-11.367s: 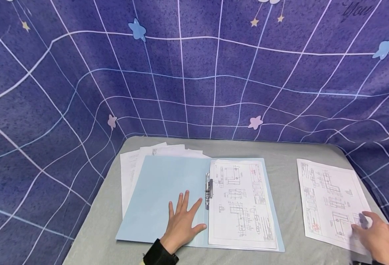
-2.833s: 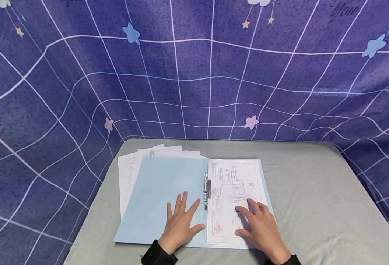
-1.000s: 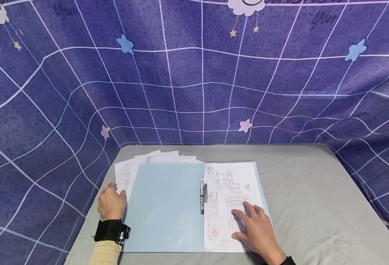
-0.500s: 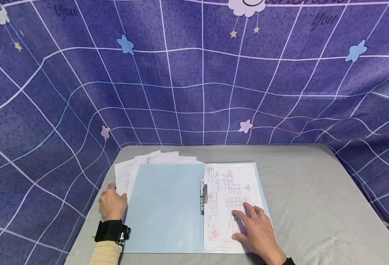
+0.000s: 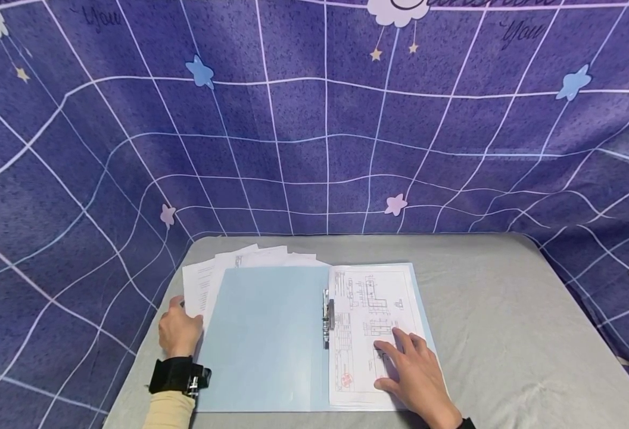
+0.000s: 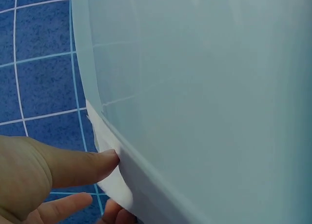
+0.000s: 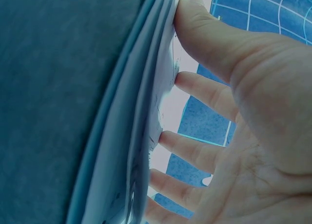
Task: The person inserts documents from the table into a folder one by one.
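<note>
A light blue folder (image 5: 271, 339) lies spread flat, with a metal lever clip (image 5: 326, 319) along its spine. On its right side is a stack of printed technical drawings (image 5: 357, 369); my right hand (image 5: 416, 375) rests on the top one, fingertips spread. The right wrist view shows those fingers (image 7: 190, 148) touching the paper from above. Loose white sheets (image 5: 199, 286) stick out from under the folder's left cover. At their left edge is my left hand (image 5: 180, 330). In the left wrist view its thumb presses a white sheet (image 6: 114, 185) beside the folder edge, other fingertips behind it, pinching it.
A grey cloth (image 5: 486, 322) covers the table. Behind and on both sides hangs a purple-blue curtain (image 5: 293, 149) with a line grid, stars and clouds. A black strap (image 5: 172, 375) with a small camera is on the left wrist.
The drawing formerly at the table's right now lies on the folder's stack, under my right hand. My left hand has left the folder's cover for the loose sheets' left edge.
</note>
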